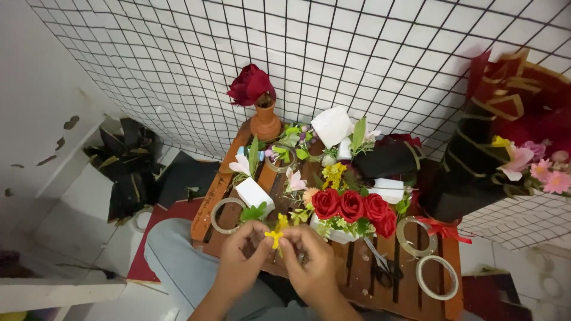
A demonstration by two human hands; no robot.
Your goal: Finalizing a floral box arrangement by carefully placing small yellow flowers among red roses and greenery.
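Item: yellow flower sprig [275, 236], which I am pinching with fingers of left hand [238, 261] and right hand [312, 264]; just beyond them, red rose arrangement [355, 208] standing assembled, sprig not yet added

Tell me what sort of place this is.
Probably a small home flower-craft corner: a wooden slatted tray holding red roses, scissors and tape rolls, against a wire grid panel.

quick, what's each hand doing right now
Left hand: closed, pinching the yellow flower sprig.
Right hand: closed, pinching the same sprig.
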